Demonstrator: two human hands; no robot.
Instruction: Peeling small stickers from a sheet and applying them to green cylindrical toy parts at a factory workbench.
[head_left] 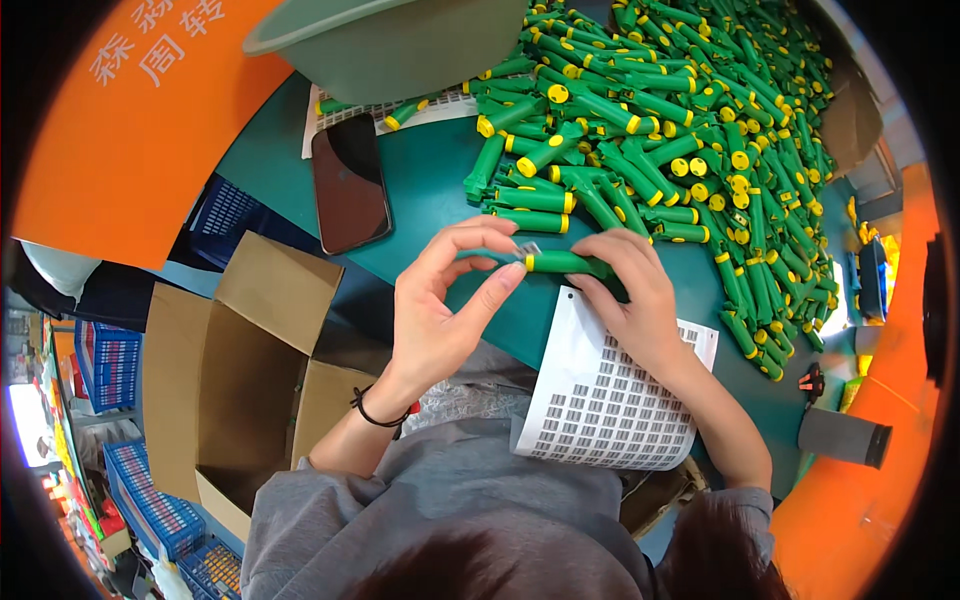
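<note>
Cardboard box [255, 395] open, contents unclear; left hand [440, 305] pinches label [527, 249], right hand [637, 300] green tube [558, 262].

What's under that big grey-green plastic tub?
A white paper sheet printed with small dark squares pokes out below the tub, and a green plastic tube with a yellow end lies on it. Anything further underneath is covered.

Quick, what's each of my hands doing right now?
Left hand: partly curled, small label at the fingertips; whether firmly pinched, can't tell.
Right hand: closed, holding a green piece.
</note>
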